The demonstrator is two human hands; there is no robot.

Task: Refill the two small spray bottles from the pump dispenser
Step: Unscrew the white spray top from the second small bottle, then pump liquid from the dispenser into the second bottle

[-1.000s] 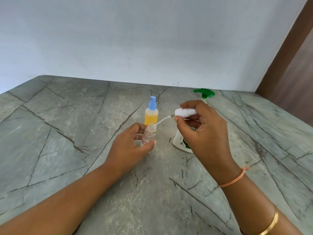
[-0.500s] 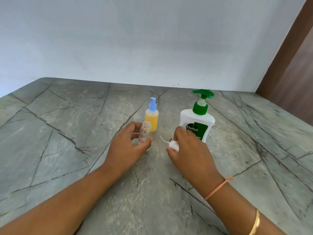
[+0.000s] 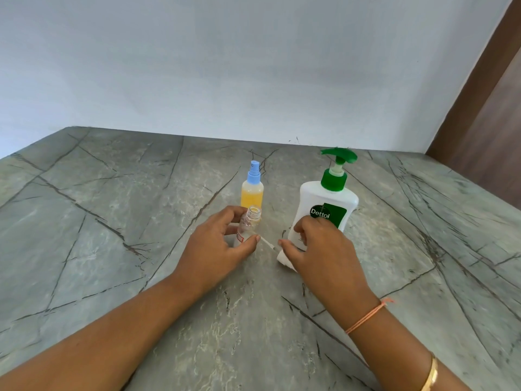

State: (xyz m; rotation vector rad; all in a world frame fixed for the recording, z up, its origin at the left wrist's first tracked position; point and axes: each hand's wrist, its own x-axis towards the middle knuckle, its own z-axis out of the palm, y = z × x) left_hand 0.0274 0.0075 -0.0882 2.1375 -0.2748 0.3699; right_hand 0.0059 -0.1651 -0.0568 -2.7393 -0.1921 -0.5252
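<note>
My left hand point(image 3: 218, 244) grips a small clear spray bottle point(image 3: 249, 222) that stands uncapped on the grey marble table point(image 3: 112, 235). Just behind it stands a second small bottle point(image 3: 252, 190), filled with yellow liquid and closed with a blue spray cap. My right hand point(image 3: 318, 249) rests low on the table over the white spray cap point(image 3: 283, 259); the cap's thin dip tube point(image 3: 267, 244) points toward the clear bottle. Behind my right hand stands the white Dettol pump dispenser point(image 3: 324, 210) with a green pump head.
A pale wall rises behind the table's far edge. A brown wooden panel point(image 3: 490, 136) stands at the right. The table surface stretches wide to the left and right of the bottles.
My right hand pulled the white cap and its tube out of the clear bottle, then lowered them to the table beside the dispenser. My left hand stayed on the clear bottle.
</note>
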